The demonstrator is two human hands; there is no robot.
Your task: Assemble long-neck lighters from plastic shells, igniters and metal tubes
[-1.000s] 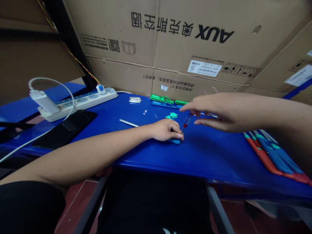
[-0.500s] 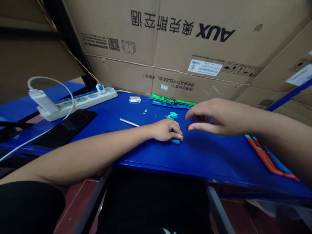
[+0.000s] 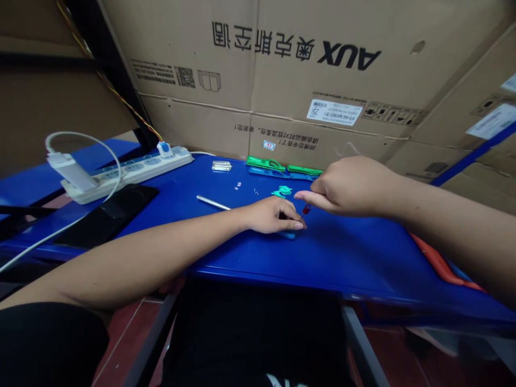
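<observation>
My left hand (image 3: 274, 216) is closed around a blue plastic piece (image 3: 287, 235) lying low over the table, most of it hidden by the palm and fingers. In my right hand (image 3: 349, 185) is a small screwdriver with a red handle (image 3: 307, 209), gripped between thumb and curled fingers. Its thin shaft slants down to the left hand's fingertips, where the tip is out of sight. Just behind the left hand lie teal plastic pieces (image 3: 282, 191). A silver metal strip (image 3: 213, 202) sticks out past the left forearm.
Green (image 3: 264, 163) and blue plastic parts (image 3: 268, 172) line the back by a large cardboard box (image 3: 193, 123). Small metallic pieces (image 3: 221, 166) and tiny white bits (image 3: 237, 186) lie nearby. Leftward are a power strip (image 3: 137, 169) and black phone-like slab (image 3: 108, 215); rightward, orange parts (image 3: 437, 259).
My right hand has rotated over and shifted slightly left, its fingers now curled more tightly around the red screwdriver handle. The left hand stays nearly in place. The camera view has shifted slightly.
</observation>
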